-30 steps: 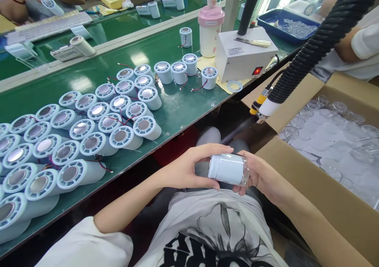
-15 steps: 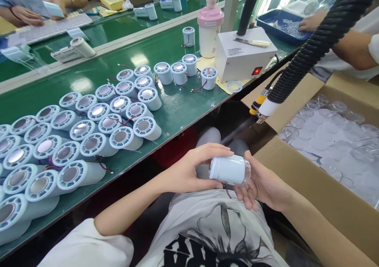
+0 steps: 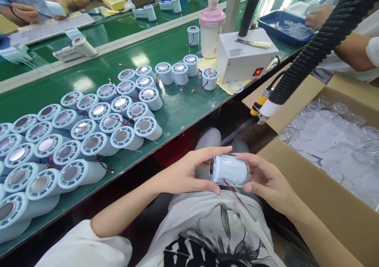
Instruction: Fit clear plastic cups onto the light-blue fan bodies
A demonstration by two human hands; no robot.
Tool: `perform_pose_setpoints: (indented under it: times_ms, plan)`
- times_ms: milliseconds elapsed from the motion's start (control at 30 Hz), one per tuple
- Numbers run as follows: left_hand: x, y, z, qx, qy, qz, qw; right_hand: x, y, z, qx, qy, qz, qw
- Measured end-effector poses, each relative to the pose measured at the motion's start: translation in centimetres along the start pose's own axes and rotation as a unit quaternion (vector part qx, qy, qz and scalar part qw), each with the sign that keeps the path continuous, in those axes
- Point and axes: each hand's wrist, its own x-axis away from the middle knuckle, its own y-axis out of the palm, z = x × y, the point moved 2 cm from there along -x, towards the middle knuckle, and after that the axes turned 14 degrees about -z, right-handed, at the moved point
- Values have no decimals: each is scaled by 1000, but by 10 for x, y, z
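Note:
A light-blue cylindrical motor housing lies sideways in front of my lap, with clear plastic around its right end and a thin red-and-dark wire hanging from its underside. My right hand grips the right end between fingers and thumb. Around the left end, my left hand is open, its fingers above and its thumb below. Whether it touches the housing, I cannot tell. Many similar light-blue housings with round metal discs stand on the green bench to the left.
A white box with a lit red switch and a knife on top stands by a pink-lidded cup. A black corrugated hose hangs at right, above a carton of clear plastic parts. Co-workers sit at upper left and right.
The housing has rolled in my hands, so its wire now shows at the front. My left fingers have spread, and my right hand has turned from underneath to grip the right end.

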Motion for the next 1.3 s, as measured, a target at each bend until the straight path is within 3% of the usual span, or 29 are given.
perform_pose_setpoints:
  times_ms: [100,300,467,633,800,933,1033,1167,1233,1300]
  plan:
    - [1,0,0,-8,12,-10,1000,1,0,1,-20,-5,9,1000]
    - [5,1,2,-72,39,-8,997,4,2,-18,196,-118,43,973]
    - [7,1,7,-151,96,-13,984,4,6,-34,282,-185,50,940]
    - [8,2,7,-180,124,-21,976,6,9,-41,337,-196,63,919]
    - [9,1,8,-192,136,-21,972,13,12,-36,351,-178,59,917]
    - [10,1,8,-181,142,-18,973,14,10,-33,356,-196,72,911]
    - [6,4,8,-135,104,-15,985,15,7,-31,360,-221,72,903]
    - [-4,8,5,-32,30,-19,999,20,1,-24,276,-167,104,941]
    - [-10,6,3,-8,24,14,1000,25,-1,-22,252,-140,126,949]
    - [-14,-1,-2,25,19,57,998,32,-5,-23,296,-176,163,925]
